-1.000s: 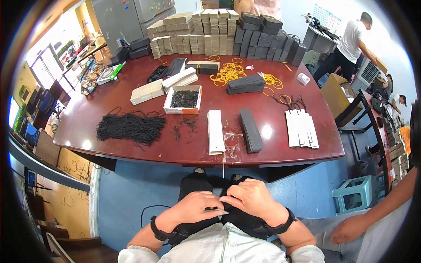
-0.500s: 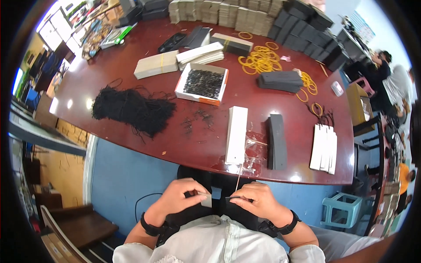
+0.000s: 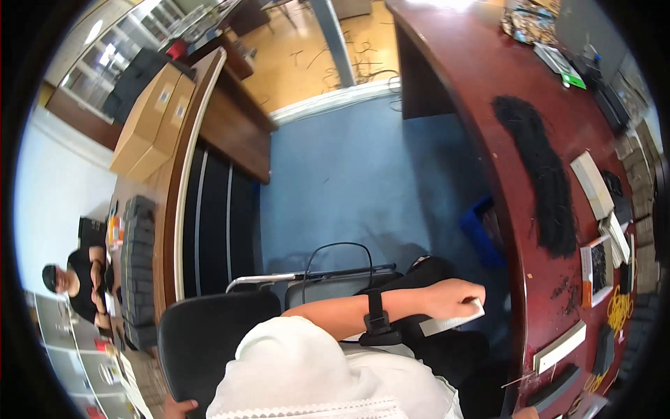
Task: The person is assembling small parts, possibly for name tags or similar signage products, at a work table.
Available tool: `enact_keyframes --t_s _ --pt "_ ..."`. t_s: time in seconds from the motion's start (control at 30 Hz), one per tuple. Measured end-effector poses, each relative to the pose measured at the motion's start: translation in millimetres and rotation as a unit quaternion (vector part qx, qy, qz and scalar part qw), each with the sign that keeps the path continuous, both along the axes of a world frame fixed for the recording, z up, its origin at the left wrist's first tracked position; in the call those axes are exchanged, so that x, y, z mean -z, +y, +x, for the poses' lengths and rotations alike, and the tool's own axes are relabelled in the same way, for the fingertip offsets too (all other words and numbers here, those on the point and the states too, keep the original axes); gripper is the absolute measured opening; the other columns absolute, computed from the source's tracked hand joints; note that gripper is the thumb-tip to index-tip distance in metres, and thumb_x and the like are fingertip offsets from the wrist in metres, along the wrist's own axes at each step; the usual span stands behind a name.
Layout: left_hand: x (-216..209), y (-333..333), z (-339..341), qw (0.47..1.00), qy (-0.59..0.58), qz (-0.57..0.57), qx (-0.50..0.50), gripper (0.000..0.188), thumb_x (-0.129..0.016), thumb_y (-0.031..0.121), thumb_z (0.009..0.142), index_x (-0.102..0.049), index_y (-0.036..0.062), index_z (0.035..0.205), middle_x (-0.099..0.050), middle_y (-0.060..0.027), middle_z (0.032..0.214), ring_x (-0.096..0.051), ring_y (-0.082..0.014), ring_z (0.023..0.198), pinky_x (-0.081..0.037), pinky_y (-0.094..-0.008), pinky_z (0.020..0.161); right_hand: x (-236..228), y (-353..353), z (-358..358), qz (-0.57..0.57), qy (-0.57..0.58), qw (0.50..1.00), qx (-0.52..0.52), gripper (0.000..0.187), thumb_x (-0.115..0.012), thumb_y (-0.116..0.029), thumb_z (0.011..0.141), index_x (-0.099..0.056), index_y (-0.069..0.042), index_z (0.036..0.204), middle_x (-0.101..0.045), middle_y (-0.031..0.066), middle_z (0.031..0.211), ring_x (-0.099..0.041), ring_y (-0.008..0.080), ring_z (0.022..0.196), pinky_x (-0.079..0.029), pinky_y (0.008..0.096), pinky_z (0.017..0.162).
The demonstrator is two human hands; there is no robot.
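Gripping a flat white strip point(image 3: 452, 323) in the left hand point(image 3: 457, 299), fingers closed round its near end, low over the lap and off the near edge of the table point(image 3: 520, 230); right hand out of view. Possibly risking a dropped strip onto the blue carpet point(image 3: 349, 181), or a snagged elbow against the chair back point(image 3: 209, 328). Spreading along the dark red table: a black cord bundle point(image 3: 544, 174), pale boxes point(image 3: 592, 185), yellow rubber bands point(image 3: 618, 311).

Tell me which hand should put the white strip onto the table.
Left, probably: the left hand already grips the white strip close to the red-brown table edge; the right hand is not clearly in view.
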State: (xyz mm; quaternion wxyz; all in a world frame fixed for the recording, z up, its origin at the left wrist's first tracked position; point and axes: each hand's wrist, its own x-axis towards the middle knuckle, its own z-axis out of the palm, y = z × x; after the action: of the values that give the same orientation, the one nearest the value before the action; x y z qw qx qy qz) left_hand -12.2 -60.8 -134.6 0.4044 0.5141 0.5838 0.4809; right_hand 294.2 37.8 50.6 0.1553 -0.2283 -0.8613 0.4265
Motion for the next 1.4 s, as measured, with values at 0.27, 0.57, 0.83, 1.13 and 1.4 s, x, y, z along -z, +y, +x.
enact_keyframes --t_s 0.27,0.57,0.83,1.13,1.4 --pt "59.2 -29.5 -46.3 0.904 -0.371 -0.17 -0.129 0.012 -0.051 0.013 0.095 -0.053 0.0046 0.105 -0.067 -0.0128 0.087 -0.067 -0.0202 0.075 -0.053 -0.0341 0.064 -62.3 67.9 32.7 0.108 0.014 0.993 0.054 0.029 -0.063 -0.019 0.092 -0.064 0.009 0.087 -0.062 0.0193 0.08 -0.055 0.0321 0.07 -0.045 0.0431 0.068" --pt "111.7 -82.7 -6.1 0.858 0.267 -0.437 -0.037 0.023 -0.053 0.019 0.089 -0.062 0.0099 0.108 -0.067 -0.016 0.101 -0.067 -0.0346 0.088 -0.053 -0.0489 0.075 -122.6 135.4 10.3 0.014 -0.134 0.969 0.205 0.019 -0.062 -0.014 0.092 -0.062 0.005 0.092 -0.06 0.0072 0.084 -0.052 0.0182 0.074 -0.043 0.0318 0.069" --pt "214.7 -49.4 74.6 0.769 0.426 -0.423 0.221 0.039 -0.054 0.022 0.093 -0.056 0.0071 0.129 -0.063 -0.0113 0.123 -0.069 -0.0271 0.089 -0.056 -0.0399 0.072 -138.2 178.3 1.9 -0.065 -0.166 0.982 0.064 0.024 -0.062 -0.02 0.091 -0.064 0.005 0.09 -0.064 0.0101 0.081 -0.053 0.0187 0.072 -0.042 0.0338 0.07" --pt "273.5 -14.3 133.1 0.675 0.223 -0.681 0.176 0.032 -0.063 0.021 0.088 -0.065 0.0122 0.119 -0.067 -0.0062 0.114 -0.069 -0.0239 0.097 -0.057 -0.0391 0.07 -122.1 212.5 25.5 -0.102 -0.163 0.981 -0.003 0.029 -0.064 -0.024 0.089 -0.059 0.004 0.08 -0.059 0.0092 0.073 -0.049 0.0199 0.067 -0.039 0.0351 0.065" --pt "244.7 34.3 124.3 0.68 0.252 -0.668 0.167 0.022 -0.068 0.02 0.084 -0.076 0.0115 0.103 -0.073 -0.0058 0.098 -0.072 -0.0251 0.085 -0.058 -0.0409 0.058 -128.6 216.0 97.0 -0.083 -0.103 0.991 -0.029 0.028 -0.064 -0.023 0.089 -0.059 0.003 0.081 -0.059 0.0099 0.074 -0.05 0.0207 0.066 -0.039 0.0352 0.065"
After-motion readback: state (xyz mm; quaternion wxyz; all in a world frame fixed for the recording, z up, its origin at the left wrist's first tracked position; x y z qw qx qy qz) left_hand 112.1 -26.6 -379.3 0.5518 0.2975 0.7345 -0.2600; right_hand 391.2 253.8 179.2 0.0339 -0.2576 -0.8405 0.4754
